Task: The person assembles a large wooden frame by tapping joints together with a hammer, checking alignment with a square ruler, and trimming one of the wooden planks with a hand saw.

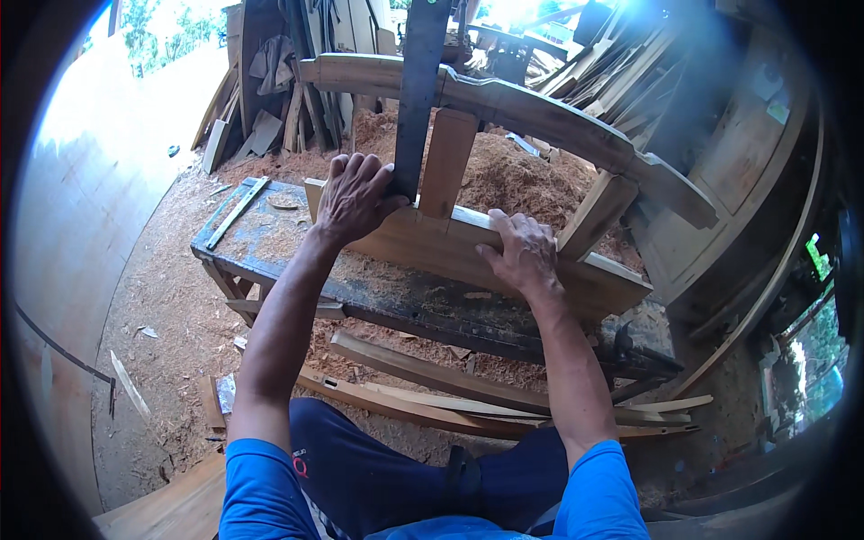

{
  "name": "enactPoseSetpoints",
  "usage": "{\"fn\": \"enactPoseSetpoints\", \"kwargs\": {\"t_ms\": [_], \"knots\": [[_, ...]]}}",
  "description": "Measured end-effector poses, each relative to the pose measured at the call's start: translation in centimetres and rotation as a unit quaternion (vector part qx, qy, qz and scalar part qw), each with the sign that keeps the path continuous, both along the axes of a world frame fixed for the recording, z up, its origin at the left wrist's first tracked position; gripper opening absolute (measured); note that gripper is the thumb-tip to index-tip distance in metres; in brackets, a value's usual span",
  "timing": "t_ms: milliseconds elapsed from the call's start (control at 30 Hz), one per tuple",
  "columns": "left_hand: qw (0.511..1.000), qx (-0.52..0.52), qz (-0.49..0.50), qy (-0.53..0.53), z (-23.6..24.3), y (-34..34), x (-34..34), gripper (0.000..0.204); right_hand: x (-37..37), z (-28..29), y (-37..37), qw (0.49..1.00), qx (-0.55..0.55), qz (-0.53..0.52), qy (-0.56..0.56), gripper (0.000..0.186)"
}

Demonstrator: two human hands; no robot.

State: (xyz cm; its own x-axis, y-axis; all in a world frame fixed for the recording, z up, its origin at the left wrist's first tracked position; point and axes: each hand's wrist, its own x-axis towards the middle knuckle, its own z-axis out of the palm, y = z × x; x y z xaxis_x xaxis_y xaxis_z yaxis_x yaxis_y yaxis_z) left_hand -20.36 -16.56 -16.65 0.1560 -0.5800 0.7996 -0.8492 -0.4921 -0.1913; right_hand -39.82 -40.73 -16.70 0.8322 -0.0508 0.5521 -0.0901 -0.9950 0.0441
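Note:
A wooden frame stands on the bench, with a wide plank [396, 241] nearest me, short uprights [447, 162] and a long curved rail [540, 108] beyond. A long, flat, dark metal blade [418, 108] crosses the rail and reaches down to the plank's top edge beside an upright. My left hand [356, 200] is closed at the blade's lower end, thumb against it; its exact kind I cannot tell. Farther right, my right hand [524, 252] grips the plank's top edge, fingers over the edge and thumb on the near face.
Wood shavings cover much of the dark workbench [405, 292] and the floor. Curved wooden pieces [432, 373] lie below its near edge. Offcuts and boards [621, 76] are stacked at the back right. A large pale sheet [99, 216] fills the left side.

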Motion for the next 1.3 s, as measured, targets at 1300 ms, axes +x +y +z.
{"fn": "enactPoseSetpoints", "kwargs": {"t_ms": [1300], "knots": [[0.81,-0.229,0.448,0.3,-27.3,25.8,-20.4,0.073,-0.4,-0.4,-0.3,1.0,-0.019,0.016,-0.006,0.058]]}}
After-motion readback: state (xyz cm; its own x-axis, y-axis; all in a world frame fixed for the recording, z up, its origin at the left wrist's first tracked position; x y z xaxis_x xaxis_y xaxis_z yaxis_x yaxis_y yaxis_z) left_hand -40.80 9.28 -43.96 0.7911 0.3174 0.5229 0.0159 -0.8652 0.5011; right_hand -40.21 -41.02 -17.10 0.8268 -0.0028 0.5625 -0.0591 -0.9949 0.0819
